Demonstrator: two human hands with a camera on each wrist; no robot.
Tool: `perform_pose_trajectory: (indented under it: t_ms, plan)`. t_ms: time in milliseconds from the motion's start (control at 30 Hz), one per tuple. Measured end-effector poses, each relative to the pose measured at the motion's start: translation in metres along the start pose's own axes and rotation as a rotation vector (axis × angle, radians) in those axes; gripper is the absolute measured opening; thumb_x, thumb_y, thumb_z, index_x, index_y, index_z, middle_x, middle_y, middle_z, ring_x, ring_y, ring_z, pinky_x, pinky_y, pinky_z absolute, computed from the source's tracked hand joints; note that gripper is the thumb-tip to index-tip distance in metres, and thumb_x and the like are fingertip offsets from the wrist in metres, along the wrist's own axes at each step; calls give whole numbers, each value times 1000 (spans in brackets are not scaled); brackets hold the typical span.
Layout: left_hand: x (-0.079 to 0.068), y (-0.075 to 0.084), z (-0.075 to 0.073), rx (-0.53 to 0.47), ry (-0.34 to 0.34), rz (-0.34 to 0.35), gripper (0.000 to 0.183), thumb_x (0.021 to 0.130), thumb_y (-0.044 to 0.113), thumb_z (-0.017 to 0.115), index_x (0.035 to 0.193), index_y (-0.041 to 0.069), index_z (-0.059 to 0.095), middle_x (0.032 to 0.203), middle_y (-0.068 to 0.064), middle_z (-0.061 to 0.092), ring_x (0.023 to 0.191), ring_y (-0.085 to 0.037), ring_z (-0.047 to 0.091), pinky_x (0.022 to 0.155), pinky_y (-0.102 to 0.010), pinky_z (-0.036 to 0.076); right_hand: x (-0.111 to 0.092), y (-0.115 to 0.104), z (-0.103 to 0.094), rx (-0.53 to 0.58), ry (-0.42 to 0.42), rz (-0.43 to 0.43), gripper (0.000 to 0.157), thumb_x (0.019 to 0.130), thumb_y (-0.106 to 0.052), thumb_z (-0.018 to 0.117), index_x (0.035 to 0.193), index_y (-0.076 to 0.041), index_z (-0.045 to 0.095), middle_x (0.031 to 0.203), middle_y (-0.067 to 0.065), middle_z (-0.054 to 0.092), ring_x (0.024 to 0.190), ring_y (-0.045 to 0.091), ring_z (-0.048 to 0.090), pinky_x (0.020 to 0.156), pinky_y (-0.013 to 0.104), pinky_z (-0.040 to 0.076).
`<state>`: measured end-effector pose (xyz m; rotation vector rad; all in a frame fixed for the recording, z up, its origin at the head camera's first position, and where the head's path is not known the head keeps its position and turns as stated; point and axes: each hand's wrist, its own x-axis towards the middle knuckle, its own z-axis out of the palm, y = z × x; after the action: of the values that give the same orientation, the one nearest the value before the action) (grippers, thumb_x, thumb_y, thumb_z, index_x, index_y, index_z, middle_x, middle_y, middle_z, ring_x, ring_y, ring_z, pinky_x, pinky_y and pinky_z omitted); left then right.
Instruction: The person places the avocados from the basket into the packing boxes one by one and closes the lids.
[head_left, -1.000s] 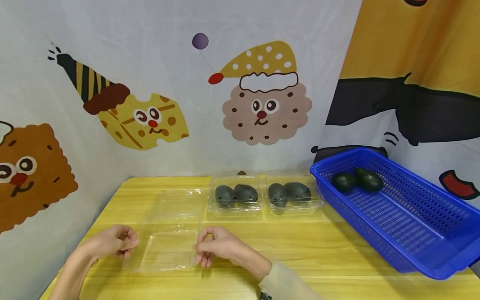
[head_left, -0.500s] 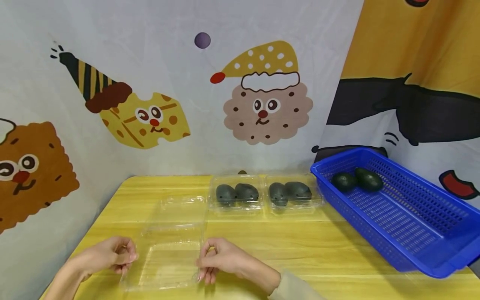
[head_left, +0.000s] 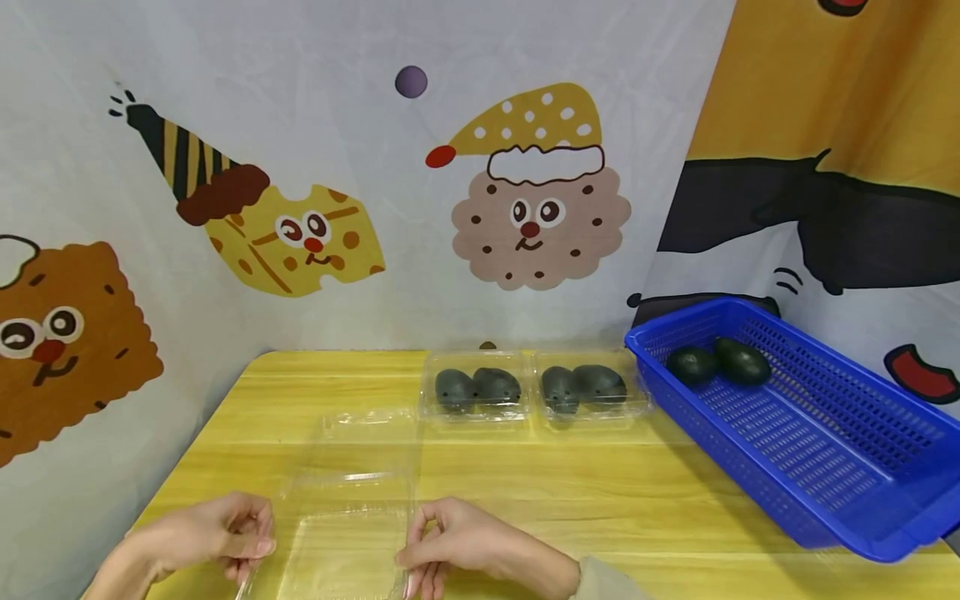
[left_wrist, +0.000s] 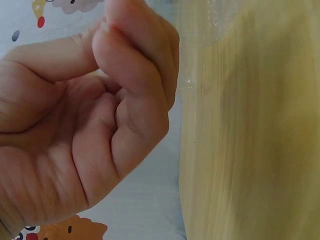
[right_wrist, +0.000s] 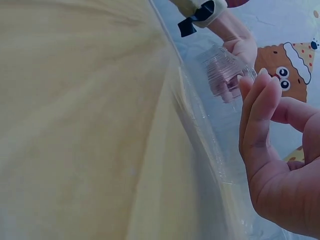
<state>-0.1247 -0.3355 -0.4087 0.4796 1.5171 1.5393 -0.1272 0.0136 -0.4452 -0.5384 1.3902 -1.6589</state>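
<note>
A clear plastic clamshell container (head_left: pixel 345 546) lies unfolded at the front left of the table, its lid half toward the back. At its left side, my left hand (head_left: pixel 210 533) pinches the edge between thumb and curled fingers. My right hand (head_left: pixel 468 542) pinches the opposite side edge. In the left wrist view, the left hand (left_wrist: pixel 115 95) has its fingers bent in against the thumb. The right wrist view has the right hand (right_wrist: pixel 270 145) beside the see-through plastic (right_wrist: pixel 222 72). The container's near edge runs out of the head view.
Two closed clear containers stand at the back, a left one (head_left: pixel 475 414) and a right one (head_left: pixel 592 414), each holding two avocados. A blue perforated basket (head_left: pixel 757 471) stands at the right with two avocados (head_left: pixel 741 362) inside. A printed cloth (head_left: pixel 420 250) hangs behind the table (head_left: pixel 525 483).
Both hands have drawn the unfolded container toward the table's front, keeping hold of its two sides. The filled containers and the basket stay in place.
</note>
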Motion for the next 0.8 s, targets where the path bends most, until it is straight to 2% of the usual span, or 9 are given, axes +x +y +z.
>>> perform_pose_trajectory:
  t_ms: [200,267,400,467,500,533,633,700,800]
  plan:
    - [0,-1,2,8,-38,-8,13,96,-2,40,96,-14,45,81,-2,62,70,-8,61,65,-21,52,-8,4,4,-43,61,24,11,84,-15,66,84,-9,57,61,0,63,53,8,59,46,16,47]
    - [0,-3,3,8,-45,-13,18,96,-1,39,96,-20,40,78,-7,62,70,-8,61,65,-21,52,-11,4,6,-62,80,27,12,84,-16,67,84,-9,58,62,-1,63,53,8,59,47,16,48]
    - [0,-5,6,4,-66,-16,27,96,-2,38,97,-27,28,78,-6,62,70,-6,60,66,-20,51,-16,4,8,-51,78,46,12,84,-18,66,83,-10,57,64,-3,63,54,6,58,49,16,47]
    - [0,-6,7,7,-80,-1,27,96,-2,37,95,-27,28,72,-19,58,70,-6,59,66,-20,52,-18,4,9,-37,64,56,11,85,-19,65,83,-12,57,62,-5,62,51,4,56,48,16,46]
    - [-1,-6,8,11,-85,4,26,97,-2,37,95,-27,28,71,-18,57,69,-6,58,66,-19,52,-19,5,10,-27,58,65,10,85,-19,65,83,-13,56,61,-6,61,49,3,54,47,16,44]
    - [-1,-7,8,22,-88,12,25,97,-2,36,94,-26,30,69,-25,53,67,-6,56,65,-19,51,-20,5,10,-24,49,69,10,85,-19,64,83,-13,56,59,-6,60,47,2,52,46,16,43]
    - [-1,-9,11,45,-107,37,23,97,-3,34,90,-25,32,73,-39,34,54,-18,46,58,-19,49,-24,7,12,-36,45,67,10,86,-20,64,85,-14,56,57,-7,59,44,1,49,45,15,41]
    - [0,-10,12,50,-117,46,23,97,-3,33,88,-24,31,69,-35,30,49,-28,33,47,-24,42,-27,8,13,-46,48,63,9,86,-20,63,85,-14,57,57,-7,58,43,0,48,44,14,41]
    - [2,-11,17,23,-117,36,23,97,-3,32,86,-23,28,61,-26,23,50,-34,20,43,-32,28,-32,9,14,-55,57,47,8,86,-20,62,83,-14,57,59,-7,59,45,-1,49,45,13,41]
